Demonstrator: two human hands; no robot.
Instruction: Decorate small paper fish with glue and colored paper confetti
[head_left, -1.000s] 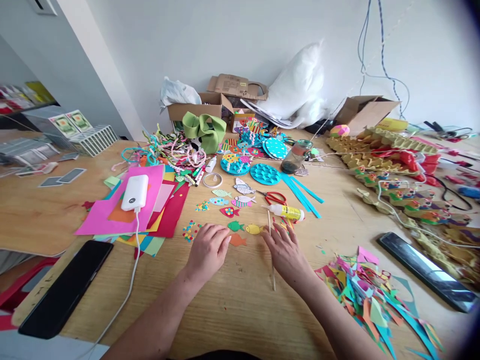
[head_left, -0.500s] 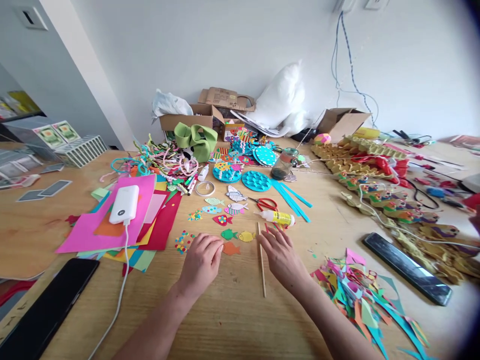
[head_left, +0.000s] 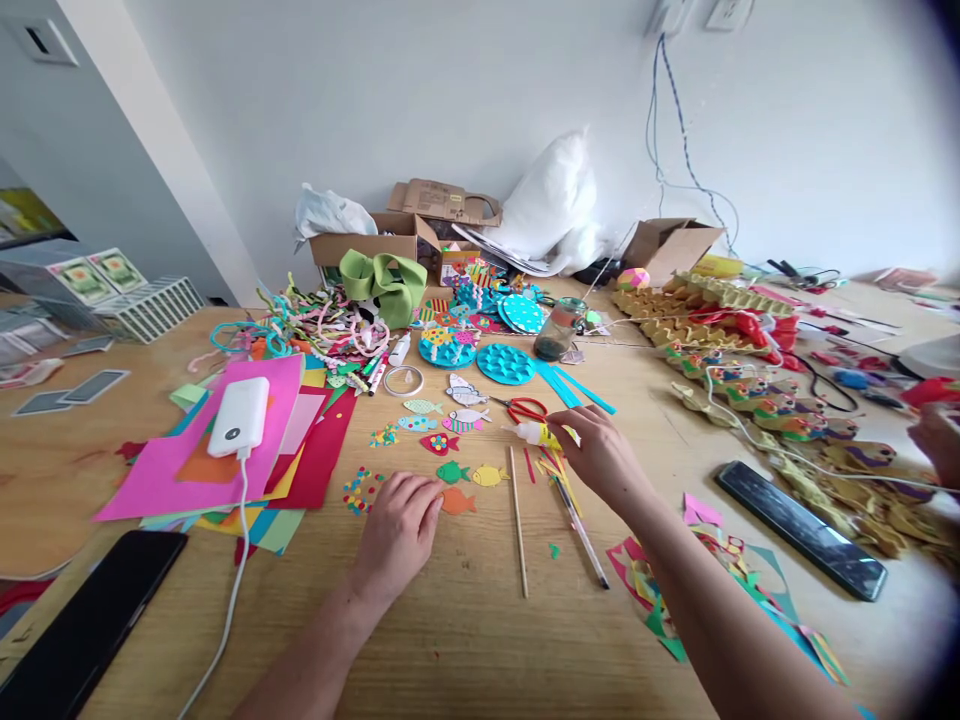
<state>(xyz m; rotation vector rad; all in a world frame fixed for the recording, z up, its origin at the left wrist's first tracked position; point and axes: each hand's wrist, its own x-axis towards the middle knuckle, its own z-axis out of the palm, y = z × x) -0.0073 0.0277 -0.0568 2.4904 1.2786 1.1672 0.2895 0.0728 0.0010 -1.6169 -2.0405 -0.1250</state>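
My right hand (head_left: 596, 450) has its fingers closed around the yellow-labelled body of a glue bottle (head_left: 531, 432), which lies on its side with its white nozzle pointing left. Beside an orange paper fish (head_left: 457, 501) my left hand (head_left: 399, 520) rests on the table, fingers curled and thumb drawn in; whatever they may hold is hidden. Just above are a green paper fish (head_left: 452, 472) and a yellow one (head_left: 490, 476). A red decorated fish (head_left: 439, 444) and several patterned fish lie farther back. Between my hands lie a thin wooden stick (head_left: 519, 530) and a pen (head_left: 582, 533).
Coloured dots (head_left: 362, 492) are heaped left of my left hand. Red-handled scissors (head_left: 525, 409) lie behind the glue. Coloured paper (head_left: 330, 450) and a white power bank (head_left: 238, 417) are at left; paper scraps (head_left: 667, 590) and a phone (head_left: 801, 530) at right. Another person's hand (head_left: 934, 445) shows at the right edge.
My right hand has moved up and right from beside the stick and closed on the glue bottle, uncovering the pen and a small green scrap. My left hand has stayed beside the orange fish.
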